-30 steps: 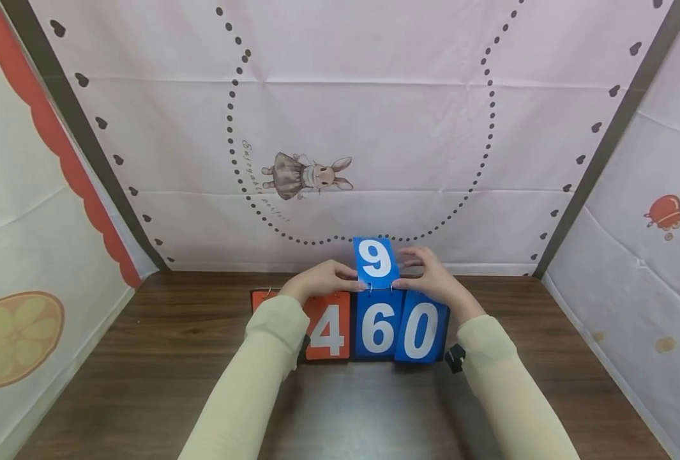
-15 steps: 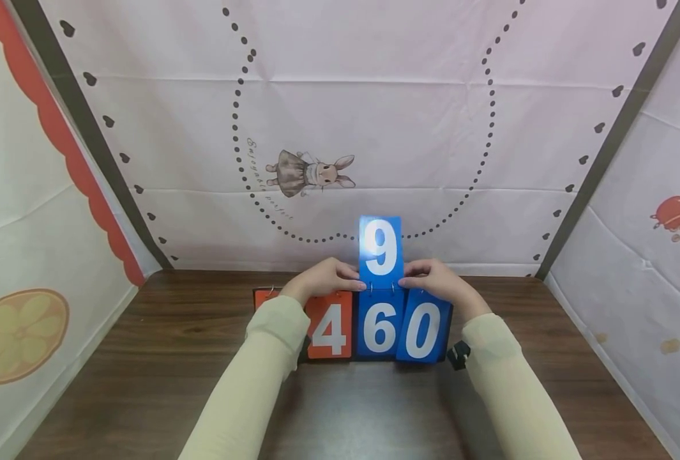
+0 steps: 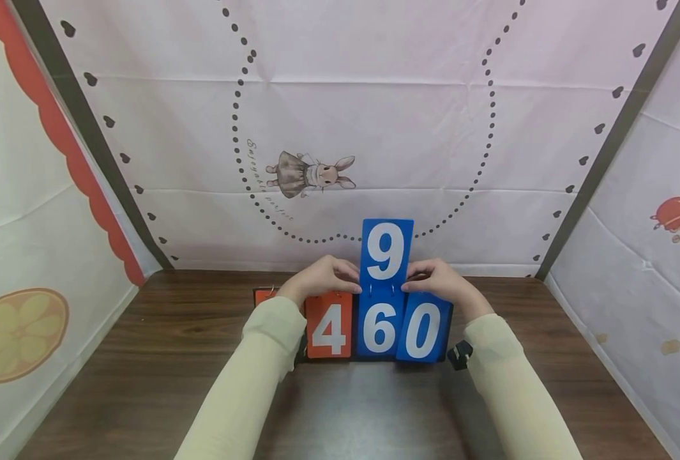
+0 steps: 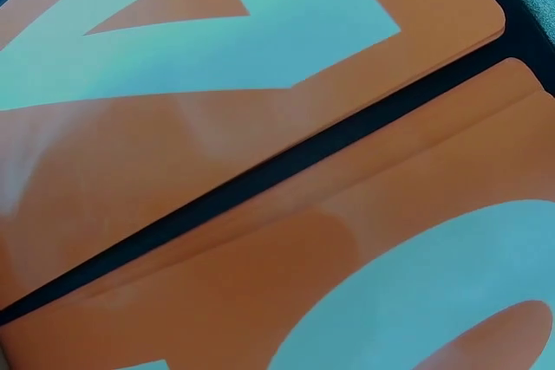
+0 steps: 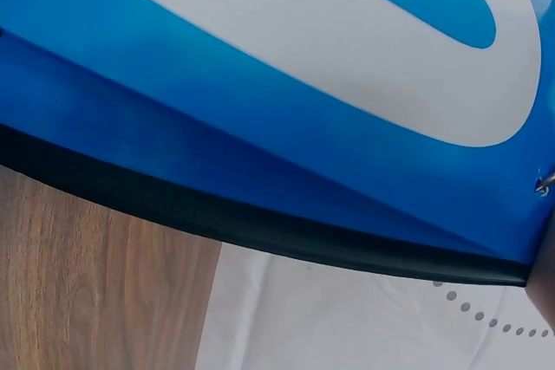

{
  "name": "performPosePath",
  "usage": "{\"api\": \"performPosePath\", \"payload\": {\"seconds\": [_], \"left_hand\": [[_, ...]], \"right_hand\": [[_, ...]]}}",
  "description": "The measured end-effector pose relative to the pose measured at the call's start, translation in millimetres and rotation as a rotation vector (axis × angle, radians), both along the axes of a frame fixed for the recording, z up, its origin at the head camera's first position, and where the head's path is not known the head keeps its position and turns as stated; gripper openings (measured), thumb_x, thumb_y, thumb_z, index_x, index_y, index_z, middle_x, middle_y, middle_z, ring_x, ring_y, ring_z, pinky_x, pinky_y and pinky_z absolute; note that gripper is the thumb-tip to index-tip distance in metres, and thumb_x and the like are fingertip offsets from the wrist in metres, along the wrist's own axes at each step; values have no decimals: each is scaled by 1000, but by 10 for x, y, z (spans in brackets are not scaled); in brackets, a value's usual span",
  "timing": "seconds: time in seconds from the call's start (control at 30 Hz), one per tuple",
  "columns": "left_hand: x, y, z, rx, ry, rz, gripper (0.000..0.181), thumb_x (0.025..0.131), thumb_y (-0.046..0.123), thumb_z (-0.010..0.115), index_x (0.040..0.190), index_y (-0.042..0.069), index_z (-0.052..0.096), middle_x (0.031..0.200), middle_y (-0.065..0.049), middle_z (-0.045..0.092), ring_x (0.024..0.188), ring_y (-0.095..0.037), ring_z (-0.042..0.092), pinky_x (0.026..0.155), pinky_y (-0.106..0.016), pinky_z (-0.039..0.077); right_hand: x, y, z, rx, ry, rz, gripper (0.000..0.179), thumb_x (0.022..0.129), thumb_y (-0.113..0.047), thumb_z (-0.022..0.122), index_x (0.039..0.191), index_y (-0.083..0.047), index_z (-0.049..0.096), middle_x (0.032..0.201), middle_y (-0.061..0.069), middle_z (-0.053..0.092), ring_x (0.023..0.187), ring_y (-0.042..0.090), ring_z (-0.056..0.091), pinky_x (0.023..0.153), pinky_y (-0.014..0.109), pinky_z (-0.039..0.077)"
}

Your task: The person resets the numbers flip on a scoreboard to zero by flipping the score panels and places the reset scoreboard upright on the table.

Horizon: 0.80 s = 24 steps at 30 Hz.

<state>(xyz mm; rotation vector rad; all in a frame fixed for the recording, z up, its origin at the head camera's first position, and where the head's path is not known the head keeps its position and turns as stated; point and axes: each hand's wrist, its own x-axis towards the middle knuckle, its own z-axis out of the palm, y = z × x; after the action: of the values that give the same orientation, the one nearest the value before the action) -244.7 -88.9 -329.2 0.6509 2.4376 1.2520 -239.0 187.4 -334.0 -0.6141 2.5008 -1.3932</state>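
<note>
A tabletop flip scoreboard [image 3: 354,332] stands upright at the back of the table. Its orange card 4 [image 3: 329,327], blue card 6 [image 3: 380,328] and slightly skewed blue card 0 [image 3: 423,329] face me. Above the 6, a blue card 9 [image 3: 385,251] is raised on its rings, its top leaning rightward. My left hand [image 3: 322,279] pinches the scoreboard's top edge left of these rings, thumb in front. On the other side, my right hand [image 3: 440,284] pinches the raised card's lower right edge; its fingertips are partly hidden behind it. Neither wrist view shows a fingertip grip.
Another orange card [image 3: 264,296] is mostly hidden by my left arm; the left wrist view shows part of that card's digit [image 4: 494,249]. Brown wood tabletop [image 3: 144,377] stretches around the scoreboard. A printed white cloth [image 3: 374,140] rises close behind.
The raised card 9 has swung up from a backward lean and shifted right, now looking larger. My right hand's spread fingers have closed in on its edge. The left hand has barely moved.
</note>
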Motion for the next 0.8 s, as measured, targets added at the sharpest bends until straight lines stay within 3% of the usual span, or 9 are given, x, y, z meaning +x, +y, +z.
{"api": "performPosePath", "payload": {"seconds": [0.47,0.7,0.8], "left_hand": [[-54,-21,-35,19,-5,-88,16,81,15,72,96,11,74,112,0,62,111,-19,49,93,-36,44],[-57,-28,-29,27,-14,-119,17,82,14,71,99,10,73,112,-1,62,109,-18,50,89,-32,46],[-57,-27,-25,34,-13,-140,18,83,14,71,100,8,73,110,-2,62,106,-18,51,86,-30,47]], "right_hand": [[-7,20,13,31,6,53,18,82,-18,71,88,-1,69,88,8,67,83,24,60,83,41,49],[-24,29,32,60,-14,106,33,81,-21,72,110,-5,66,116,12,61,103,28,57,86,45,48],[-16,12,58,44,-15,134,23,82,-15,71,101,-4,69,117,12,60,106,29,53,87,45,47]]}}
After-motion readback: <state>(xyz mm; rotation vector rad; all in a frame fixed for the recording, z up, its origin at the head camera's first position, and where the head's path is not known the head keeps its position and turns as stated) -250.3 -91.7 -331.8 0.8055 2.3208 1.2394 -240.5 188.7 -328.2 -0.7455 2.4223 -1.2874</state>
